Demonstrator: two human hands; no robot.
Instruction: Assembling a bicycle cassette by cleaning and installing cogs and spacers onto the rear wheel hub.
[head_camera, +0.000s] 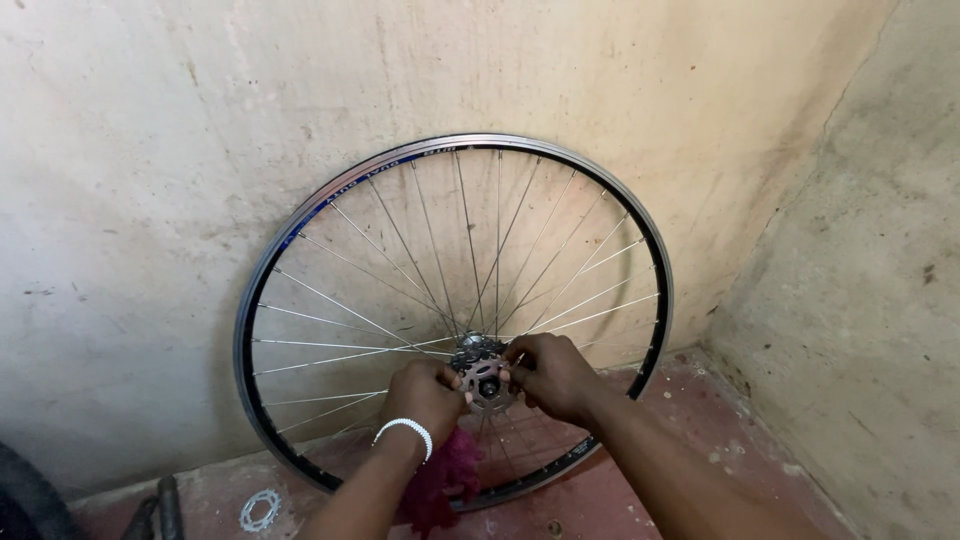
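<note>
left hand (425, 393) pinches sprocket cluster (485, 375) | right hand (550, 372) grips its other side | wheel rim (300, 225) around both | maroon rag (440, 485) below left hand

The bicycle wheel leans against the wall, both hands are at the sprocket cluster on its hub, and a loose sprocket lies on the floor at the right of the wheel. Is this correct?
Not quite. The head view shows the loose sprocket on the floor at the left of the wheel, not the right. The rest holds: the wheel leans on the wall, with left hand and right hand at the hub sprockets.
</note>
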